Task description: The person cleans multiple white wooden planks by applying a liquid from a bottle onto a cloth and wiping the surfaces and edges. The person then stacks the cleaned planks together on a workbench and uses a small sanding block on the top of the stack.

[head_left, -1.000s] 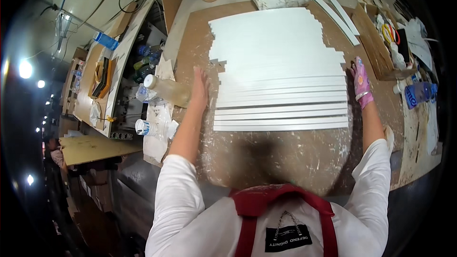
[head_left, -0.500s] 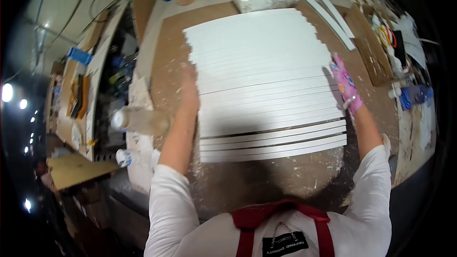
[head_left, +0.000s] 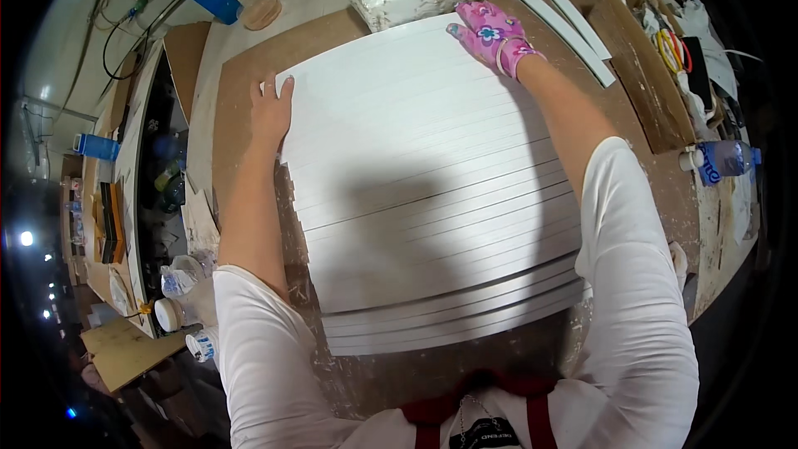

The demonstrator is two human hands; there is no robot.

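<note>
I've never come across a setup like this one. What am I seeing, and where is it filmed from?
There's no machine: these are a person's two hands. The view comes from a wide fisheye camera worn on the head, looking down, so straight edges look bent. White strips lie side by side on a brown board. The bare left hand is at their far left corner; the right hand, in a pink flowered glove, is at the far right. Both look open, apparently gripping nothing.

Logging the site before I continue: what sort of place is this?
Probably a workshop, judging by the white strips laid side by side, the scuffed brown board beneath them and the open brown box.
</note>
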